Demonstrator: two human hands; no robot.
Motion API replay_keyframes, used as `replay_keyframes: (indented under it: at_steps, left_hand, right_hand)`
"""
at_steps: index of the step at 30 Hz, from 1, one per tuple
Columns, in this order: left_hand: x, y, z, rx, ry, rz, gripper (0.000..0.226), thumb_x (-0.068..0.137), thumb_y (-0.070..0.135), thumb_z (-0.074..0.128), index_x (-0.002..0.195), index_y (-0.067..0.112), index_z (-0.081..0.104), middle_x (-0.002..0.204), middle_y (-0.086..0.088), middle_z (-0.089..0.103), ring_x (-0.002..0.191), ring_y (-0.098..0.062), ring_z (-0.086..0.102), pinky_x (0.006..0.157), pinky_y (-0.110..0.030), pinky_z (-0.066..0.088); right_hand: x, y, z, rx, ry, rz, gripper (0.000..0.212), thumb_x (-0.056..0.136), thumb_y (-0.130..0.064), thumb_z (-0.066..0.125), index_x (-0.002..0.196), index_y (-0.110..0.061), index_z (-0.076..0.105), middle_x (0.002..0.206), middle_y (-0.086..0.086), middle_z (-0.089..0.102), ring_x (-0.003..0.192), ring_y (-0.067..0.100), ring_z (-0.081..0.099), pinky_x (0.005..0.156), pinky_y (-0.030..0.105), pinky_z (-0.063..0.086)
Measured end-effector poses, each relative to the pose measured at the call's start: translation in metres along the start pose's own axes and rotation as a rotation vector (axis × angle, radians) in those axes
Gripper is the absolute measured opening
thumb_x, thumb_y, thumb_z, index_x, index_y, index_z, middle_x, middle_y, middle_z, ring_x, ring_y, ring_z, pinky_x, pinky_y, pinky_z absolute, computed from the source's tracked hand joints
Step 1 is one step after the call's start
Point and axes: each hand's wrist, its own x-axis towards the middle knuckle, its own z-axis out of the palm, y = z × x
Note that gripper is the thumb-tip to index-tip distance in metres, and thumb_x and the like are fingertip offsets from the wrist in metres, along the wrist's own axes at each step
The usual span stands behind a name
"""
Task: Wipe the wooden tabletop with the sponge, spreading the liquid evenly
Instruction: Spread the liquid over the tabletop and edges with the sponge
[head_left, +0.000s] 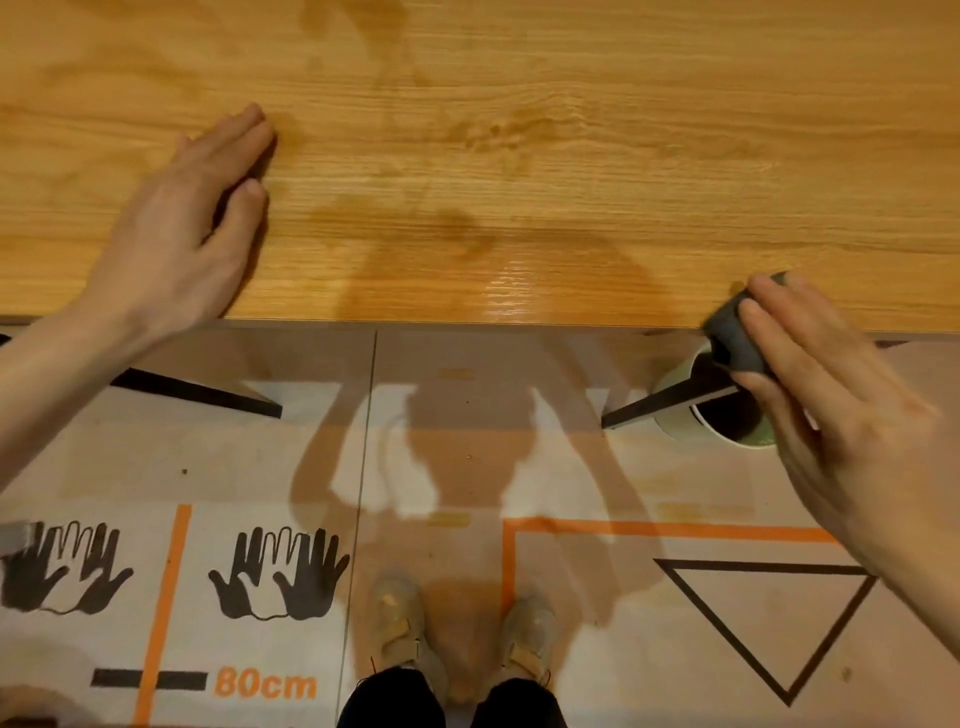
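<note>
Your left hand (192, 218) lies flat on the wooden surface (519, 130) near its front edge, palm down, fingers together and stretched toward the middle, thumb tucked alongside; its grip holds nothing. To the right of it the wood shows darker wet patches, one running up toward the far side and one wide stain (457, 239) near the front edge, with a glossy streak just right of that. Below the surface edge, on the floor, you see printed protective sheeting (260, 467) with black hand symbols, orange lines, the text "80cm" and a black triangle outline, and your two shoes (400, 629) stand on it near the centre. Further right, your right hand (841, 415) has its grip pinched on the grey sponge (735, 332), fingers on top and thumb beneath. The sponge sits at the surface's front edge, partly overhanging it, above a pale cup (675, 410) of dark liquid on the floor.
</note>
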Motion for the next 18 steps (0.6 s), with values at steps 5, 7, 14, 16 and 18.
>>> replay_keyframes:
  at_steps: [5,7,14,16,18]
  left_hand:
    - [-0.001,0.0,0.005,0.02,-0.031,0.05,0.055,0.107,0.029,0.029,0.157,0.01,0.034,0.166,-0.007,0.027,0.155,-0.018,0.021,0.129,-0.038,0.012]
    - [-0.002,0.002,0.004,0.019,-0.036,0.052,0.054,0.106,0.026,0.029,0.158,0.007,0.033,0.166,-0.008,0.026,0.155,-0.02,0.019,0.129,-0.037,0.011]
    - [-0.001,0.0,0.002,0.03,-0.043,0.092,0.052,0.109,0.023,0.029,0.159,0.007,0.029,0.168,-0.008,0.022,0.156,-0.019,0.016,0.127,-0.029,0.007]
    - [-0.003,-0.001,0.004,0.017,-0.033,0.083,0.049,0.11,0.017,0.032,0.158,0.007,0.03,0.168,-0.007,0.023,0.156,-0.018,0.016,0.126,-0.023,0.004]
    - [-0.005,0.0,0.005,-0.006,-0.016,0.075,0.049,0.11,0.016,0.034,0.158,0.008,0.031,0.167,-0.004,0.023,0.156,-0.014,0.016,0.124,-0.017,0.002]
  right_hand:
    - [0.038,-0.072,0.049,0.025,0.11,-0.052,0.03,0.095,-0.001,0.058,0.125,-0.004,0.062,0.134,0.014,0.056,0.131,0.03,0.049,0.108,0.045,0.044]
    - [0.059,-0.113,0.073,0.06,0.138,-0.062,0.03,0.092,-0.002,0.064,0.122,-0.006,0.064,0.131,0.011,0.06,0.128,0.027,0.053,0.106,0.041,0.045]
    - [0.121,-0.205,0.113,0.158,0.028,-0.147,0.039,0.104,-0.004,0.028,0.124,-0.002,0.062,0.129,0.013,0.062,0.125,0.031,0.055,0.107,0.042,0.044]
    - [0.111,-0.182,0.102,0.135,-0.03,-0.189,0.034,0.099,0.001,0.041,0.128,-0.002,0.059,0.134,0.013,0.059,0.129,0.029,0.052,0.107,0.042,0.045]
    - [0.087,-0.146,0.081,0.09,-0.055,-0.162,0.037,0.095,0.006,0.053,0.13,-0.003,0.057,0.138,0.011,0.055,0.134,0.027,0.046,0.11,0.041,0.042]
